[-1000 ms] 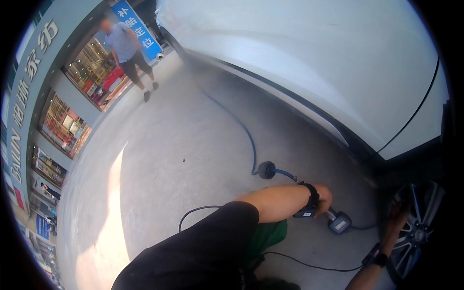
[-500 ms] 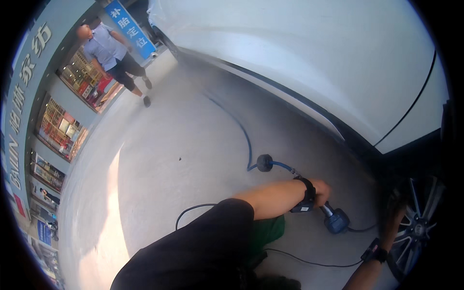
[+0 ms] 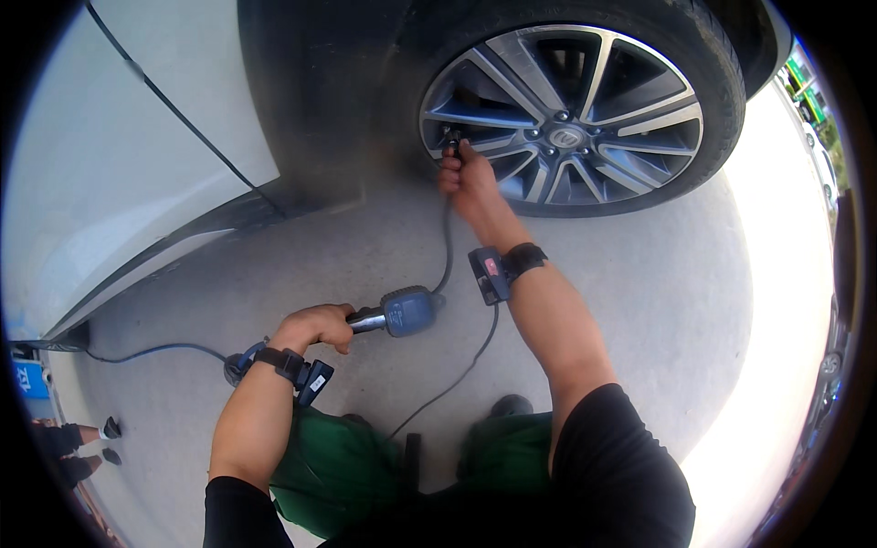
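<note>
My left hand (image 3: 320,326) is closed around the metal handle of a tire inflator gun with a blue gauge head (image 3: 408,310), held low over the ground. From the gauge a dark hose (image 3: 449,251) runs up to my right hand (image 3: 470,183). That hand is closed on the black end of the hose, the air chuck (image 3: 453,139), at the lower left of the wheel's spoked rim (image 3: 566,137). Whether the chuck sits on the valve is too small to tell. A blue air line (image 3: 164,347) leads off to the left from near my left wrist.
The white car body (image 3: 164,155) and its dark sill fill the upper left. A black tire (image 3: 731,100) surrounds the rim. Thin cables run from devices strapped on both my wrists. Another person's legs (image 3: 82,447) show at the far left on the concrete ground (image 3: 621,283).
The view has swung right, bringing the wheel to the top centre. My left hand still grips the inflator gun. My right hand, earlier at the picture's edge beside the wheel, now shows fully.
</note>
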{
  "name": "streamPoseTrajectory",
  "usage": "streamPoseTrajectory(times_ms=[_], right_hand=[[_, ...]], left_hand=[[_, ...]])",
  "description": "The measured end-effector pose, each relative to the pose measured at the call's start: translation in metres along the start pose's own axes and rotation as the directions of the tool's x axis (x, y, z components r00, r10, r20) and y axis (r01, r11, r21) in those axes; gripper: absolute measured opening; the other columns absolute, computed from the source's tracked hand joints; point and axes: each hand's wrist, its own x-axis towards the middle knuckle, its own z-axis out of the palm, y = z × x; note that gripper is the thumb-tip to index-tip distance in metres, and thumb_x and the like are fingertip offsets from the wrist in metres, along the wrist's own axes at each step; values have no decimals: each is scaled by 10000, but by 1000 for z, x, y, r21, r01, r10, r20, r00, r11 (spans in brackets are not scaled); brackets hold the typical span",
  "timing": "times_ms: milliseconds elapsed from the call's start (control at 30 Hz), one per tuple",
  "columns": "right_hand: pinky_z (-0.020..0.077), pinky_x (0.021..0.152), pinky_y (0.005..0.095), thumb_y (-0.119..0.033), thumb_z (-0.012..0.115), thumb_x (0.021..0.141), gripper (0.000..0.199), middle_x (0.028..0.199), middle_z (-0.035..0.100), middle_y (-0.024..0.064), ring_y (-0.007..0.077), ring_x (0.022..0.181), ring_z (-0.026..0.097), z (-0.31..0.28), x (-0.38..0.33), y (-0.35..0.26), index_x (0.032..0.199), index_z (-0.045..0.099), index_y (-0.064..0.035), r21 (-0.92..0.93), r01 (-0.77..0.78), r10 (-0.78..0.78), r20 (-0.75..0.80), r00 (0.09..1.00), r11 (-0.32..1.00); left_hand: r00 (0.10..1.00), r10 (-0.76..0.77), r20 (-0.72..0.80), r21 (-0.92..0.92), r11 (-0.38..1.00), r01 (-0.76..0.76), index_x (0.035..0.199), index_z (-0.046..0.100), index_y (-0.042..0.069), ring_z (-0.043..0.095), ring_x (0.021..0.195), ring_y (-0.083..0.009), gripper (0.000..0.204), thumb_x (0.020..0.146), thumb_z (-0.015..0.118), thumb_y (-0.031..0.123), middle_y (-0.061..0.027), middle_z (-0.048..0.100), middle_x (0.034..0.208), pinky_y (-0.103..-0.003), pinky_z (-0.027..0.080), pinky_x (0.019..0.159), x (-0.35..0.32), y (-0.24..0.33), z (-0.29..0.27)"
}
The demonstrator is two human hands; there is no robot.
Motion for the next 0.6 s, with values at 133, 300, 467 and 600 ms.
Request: streamPoseTrajectory(times_ms=[133, 300, 467, 600], right_hand=[[240, 454, 229, -352, 397, 1074, 348, 654, 379, -45, 84, 527, 314, 11, -3, 11, 843, 492, -109, 16, -5, 6, -10, 1000, 1000], [236, 454, 232, -345, 408, 1069, 337, 644, 376, -53, 82, 528, 316, 11, -8, 9, 837, 488, -114, 23, -29, 29, 10, 1000, 999], [233, 458, 232, -341, 411, 1065, 328, 634, 363, -63, 76, 530, 313, 19, -14, 6, 834, 491, -122, 28, -35, 35, 2, 999, 999], [228, 464, 230, -348, 399, 1066, 330, 634, 363, -69, 74, 531, 313, 21, -16, 4, 832, 491, -134, 34, -21, 21, -11, 1000, 999]], left_hand=[[1000, 21, -8, -4, 1000, -21, 1375, 510, 75, 594, 1170, -345, 715, 719, 767, 196, -169, 648, 1219, -428, 463, 969, 3, -11, 7], [1000, -4, 24, 21, 1000, 3, 1389, 506, 93, 582, 1204, -341, 704, 737, 754, 186, -165, 631, 1268, -428, 470, 977, 5, -6, 3], [1000, 21, -1, 8, 1000, -21, 1374, 510, 61, 611, 1141, -342, 717, 721, 771, 201, -179, 651, 1208, -423, 484, 942, 7, -2, 3], [999, -15, 32, 15, 1000, 15, 1418, 480, 91, 576, 1221, -333, 715, 767, 750, 207, -168, 622, 1287, -420, 466, 994, 3, 9, 0]])
